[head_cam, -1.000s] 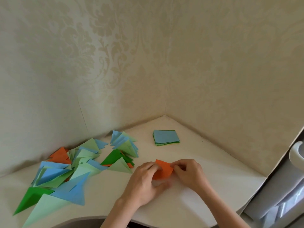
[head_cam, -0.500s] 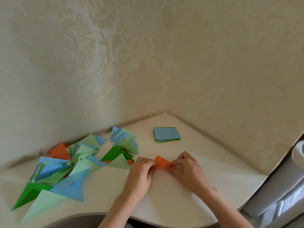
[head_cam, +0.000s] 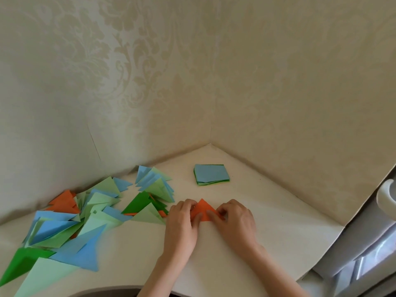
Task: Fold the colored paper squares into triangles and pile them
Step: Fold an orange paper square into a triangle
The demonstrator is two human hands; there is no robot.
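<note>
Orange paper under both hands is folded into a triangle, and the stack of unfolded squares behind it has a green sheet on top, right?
Not quite. The head view shows the stack of squares topped by a blue sheet; green only shows at its edges. Both hands do press the orange triangle.
</note>
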